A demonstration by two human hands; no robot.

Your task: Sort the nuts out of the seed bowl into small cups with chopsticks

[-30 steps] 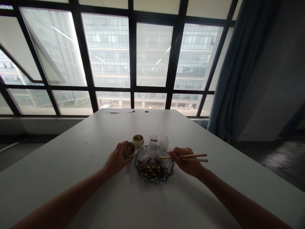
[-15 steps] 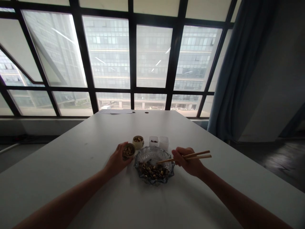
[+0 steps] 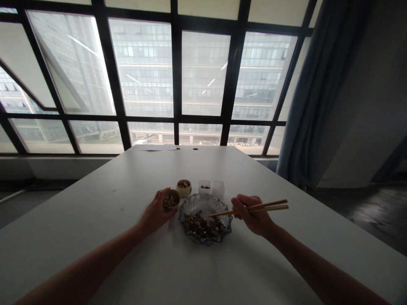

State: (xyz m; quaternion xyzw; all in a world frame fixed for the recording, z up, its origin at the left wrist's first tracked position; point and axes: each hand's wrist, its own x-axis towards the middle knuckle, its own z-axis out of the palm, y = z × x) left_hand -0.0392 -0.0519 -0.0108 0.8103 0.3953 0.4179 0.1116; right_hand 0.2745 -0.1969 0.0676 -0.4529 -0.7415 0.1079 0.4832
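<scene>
A scalloped glass bowl (image 3: 205,239) holds a heap of mixed dark and pale pieces. Left of it, my left hand (image 3: 156,214) is closed around a small round cup (image 3: 171,200) with pale brown pieces inside, tilted towards me. My right hand (image 3: 254,215), at the bowl's right rim, grips a pair of wooden chopsticks (image 3: 270,206). Their tips reach over the bowl, near the heap; whether they pinch a piece is too small to tell. Behind the bowl stands a second cup (image 3: 184,188) with similar pieces.
Two small square clear containers stand behind the bowl: the left one (image 3: 204,187) has a few dark pieces, the right one (image 3: 218,189) shows none. Paper (image 3: 155,148) lies at the far end of the white table (image 3: 159,271). Windows and a blue curtain (image 3: 313,106) are beyond.
My right hand and the back ends of the chopsticks have shifted slightly right. The tips remain over the bowl. My left hand still holds the cup in nearly the same place.
</scene>
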